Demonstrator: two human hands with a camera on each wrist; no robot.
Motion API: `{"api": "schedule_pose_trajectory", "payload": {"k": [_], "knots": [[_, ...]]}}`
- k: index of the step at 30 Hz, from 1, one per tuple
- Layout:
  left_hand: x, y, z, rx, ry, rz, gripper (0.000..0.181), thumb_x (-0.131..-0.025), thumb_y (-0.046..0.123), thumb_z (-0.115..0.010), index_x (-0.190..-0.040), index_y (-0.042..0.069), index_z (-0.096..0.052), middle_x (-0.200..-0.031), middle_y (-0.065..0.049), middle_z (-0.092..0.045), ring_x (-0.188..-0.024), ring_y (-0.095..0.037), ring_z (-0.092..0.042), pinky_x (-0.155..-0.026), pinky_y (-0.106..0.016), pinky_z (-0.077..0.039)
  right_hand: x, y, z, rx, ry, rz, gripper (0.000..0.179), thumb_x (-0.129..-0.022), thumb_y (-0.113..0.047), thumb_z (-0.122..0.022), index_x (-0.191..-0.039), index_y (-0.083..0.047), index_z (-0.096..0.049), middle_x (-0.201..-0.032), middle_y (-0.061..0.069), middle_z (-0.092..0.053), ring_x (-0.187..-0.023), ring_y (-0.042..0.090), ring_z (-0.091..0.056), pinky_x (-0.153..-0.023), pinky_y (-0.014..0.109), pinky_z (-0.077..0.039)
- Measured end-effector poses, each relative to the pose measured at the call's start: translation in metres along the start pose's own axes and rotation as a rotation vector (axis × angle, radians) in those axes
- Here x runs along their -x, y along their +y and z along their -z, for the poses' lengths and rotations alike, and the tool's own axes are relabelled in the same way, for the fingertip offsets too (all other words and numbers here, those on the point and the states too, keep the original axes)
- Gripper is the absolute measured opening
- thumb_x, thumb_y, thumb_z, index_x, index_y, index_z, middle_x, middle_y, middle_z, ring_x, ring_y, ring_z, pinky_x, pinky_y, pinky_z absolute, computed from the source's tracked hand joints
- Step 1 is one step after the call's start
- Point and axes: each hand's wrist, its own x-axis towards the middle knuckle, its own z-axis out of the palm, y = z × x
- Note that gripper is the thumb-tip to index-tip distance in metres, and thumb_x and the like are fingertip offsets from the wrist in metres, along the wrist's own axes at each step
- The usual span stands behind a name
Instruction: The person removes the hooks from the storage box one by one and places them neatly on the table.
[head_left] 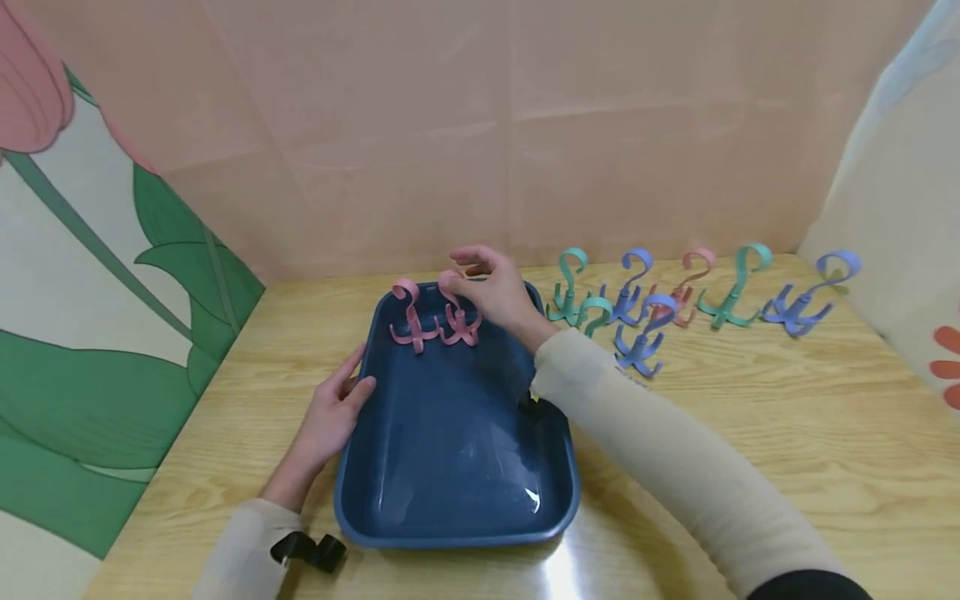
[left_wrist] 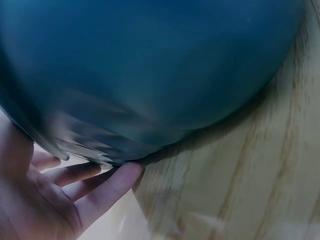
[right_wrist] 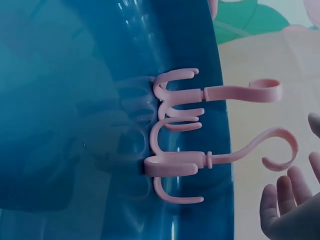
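Note:
Two pink multi-prong hook hangers stand in the blue tray [head_left: 450,417] at its far end: a left hanger [head_left: 414,327] and a right hanger [head_left: 460,330]. My right hand [head_left: 501,287] is at the right hanger's curled top. In the right wrist view, the fingers [right_wrist: 287,195] are loosely spread just outside that curl, with a gap between. My left hand [head_left: 337,412] holds the tray's left side, thumb over the rim and fingers against the outer wall. The left wrist view shows the fingertips [left_wrist: 129,172] along the tray's underside curve.
To the right of the tray stand several more hook hangers: green [head_left: 738,292], blue [head_left: 806,304] and pink [head_left: 678,302] ones, with a nearer blue one [head_left: 640,346]. A pink-draped backdrop [head_left: 487,150] rises behind the wooden table [head_left: 787,433].

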Motion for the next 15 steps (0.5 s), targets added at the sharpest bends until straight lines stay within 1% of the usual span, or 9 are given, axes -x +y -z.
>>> {"api": "schedule_pose_trajectory", "payload": {"k": [4, 7, 11, 15], "knots": [[0.0, 0.0, 0.0, 0.003, -0.001, -0.005, 0.056, -0.108, 0.02, -0.048, -0.16, 0.016, -0.029, -0.132, -0.027, -0.06, -0.112, -0.037, -0.065, -0.091, -0.046, -0.055, -0.004, 0.005, -0.003, -0.073, -0.028, -0.033, 0.042, -0.091, -0.012, -0.076, -0.13, -0.005, -0.064, -0.125, 0.013, -0.065, -0.112, 0.028, -0.061, -0.095, 0.041, -0.052], [0.0, 0.001, -0.001, -0.003, 0.0, -0.005, 0.055, -0.108, 0.019, -0.048, -0.16, 0.016, -0.029, -0.132, -0.027, -0.06, -0.112, -0.037, -0.065, -0.091, -0.047, -0.054, -0.007, 0.009, -0.006, -0.109, -0.045, -0.078, 0.043, -0.092, -0.012, -0.075, -0.132, -0.004, -0.063, -0.125, 0.014, -0.065, -0.109, 0.026, -0.062, -0.096, 0.04, -0.051], [-0.001, 0.0, -0.001, -0.014, 0.001, -0.004, 0.055, -0.108, 0.019, -0.047, -0.16, 0.017, -0.03, -0.132, -0.026, -0.06, -0.112, -0.036, -0.065, -0.091, -0.047, -0.054, -0.009, 0.014, -0.009, -0.103, -0.06, -0.14, 0.044, -0.09, -0.015, -0.077, -0.131, -0.009, -0.065, -0.121, 0.009, -0.067, -0.103, 0.023, -0.063, -0.095, 0.042, -0.051], [-0.001, 0.0, 0.0, -0.018, 0.001, -0.007, 0.055, -0.108, 0.019, -0.047, -0.16, 0.016, -0.029, -0.133, -0.026, -0.06, -0.112, -0.035, -0.065, -0.092, -0.048, -0.054, -0.012, 0.018, -0.012, -0.121, -0.083, -0.156, 0.041, -0.089, -0.013, -0.078, -0.129, -0.012, -0.068, -0.116, 0.004, -0.069, -0.1, 0.023, -0.064, -0.094, 0.048, -0.051]]}}
